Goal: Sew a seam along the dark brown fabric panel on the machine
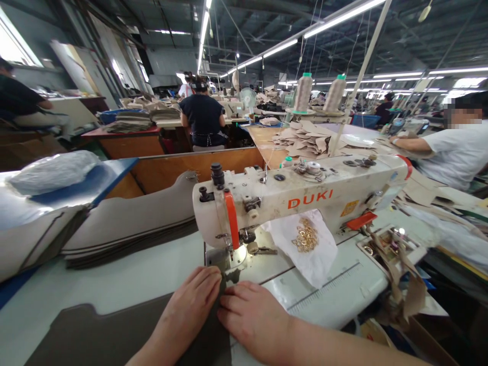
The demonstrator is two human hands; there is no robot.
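Step in hand, as judged: a grey fabric panel [114, 335] is being fed under the needle area of the DUKI sewing machine [297, 198], i.e. mid-seam guiding rather than loading or removal. The panel lies flat on the white machine table [125, 274], its far edge brought right up to the presser foot [232, 256], which is lit by the machine lamp.

Grip: nothing is clasped. The left hand [190, 310] is laid flat, fingers together & extended, palm pressed down on the panel just left of the foot. The right hand [255, 317] is likewise flat & open, fingertips touching the panel edge just beside the left-hand fingertips, close in front of the needle. Whether the needle is down can't be told; it is hidden by the foot & glare.

Next move, as judged: even forward pressure from both palms is called for, w/ fingertips kept clear of the needle & the edge held straight to the foot.

Nearby: a white cloth w/ gold metal rings [305, 236] lies under the machine arm; a stack of grey panels [129, 229] is piled to the left.
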